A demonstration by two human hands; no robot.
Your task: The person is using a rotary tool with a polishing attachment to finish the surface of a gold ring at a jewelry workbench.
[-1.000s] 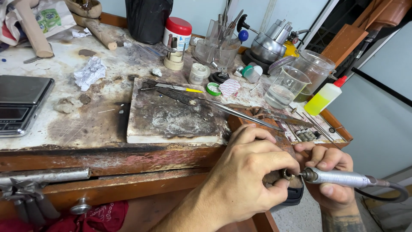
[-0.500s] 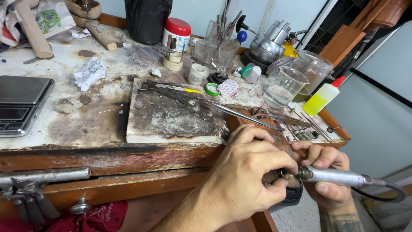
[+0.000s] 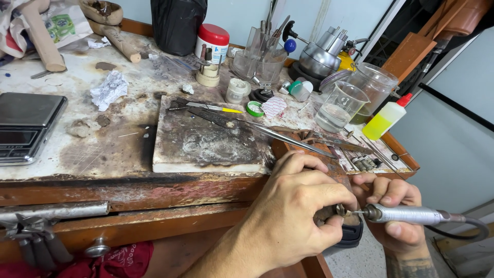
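At the lower right of the frame, just off the front edge of the table (image 3: 128, 170), both hands meet over a very small workpiece. The left hand (image 3: 296, 206) is curled shut, thumb and fingertips pinched around something tiny at its right side; the piece itself is almost wholly hidden, so I cannot tell its shape. The right hand (image 3: 396, 206) is closed around a rotary handpiece (image 3: 411, 213), a slim silver-grey tool with a small round bit (image 3: 340, 210) at its tip.

The handpiece lies nearly level, its long axis running left to right across the frame. The bit points left, into the pinch of the left hand, and a dark cable (image 3: 465, 226) trails off from the rear end toward the right edge. It looks rigid and fairly light, metal-bodied and likely a bit slick, so the pen-like grip close to the nose seems the sensible place to hold it; the cable probably tugs a little at the back. The pinched piece, I judge, is small, hard and easy to drop, which suits the tight fingertip hold.

Behind the hands, toward the frame's middle, a scorched soldering block (image 3: 206, 144) lies with long tweezers (image 3: 288, 139) across its corner. A clear cup (image 3: 339, 105) and a yellow squeeze bottle (image 3: 386, 118) stand further right.
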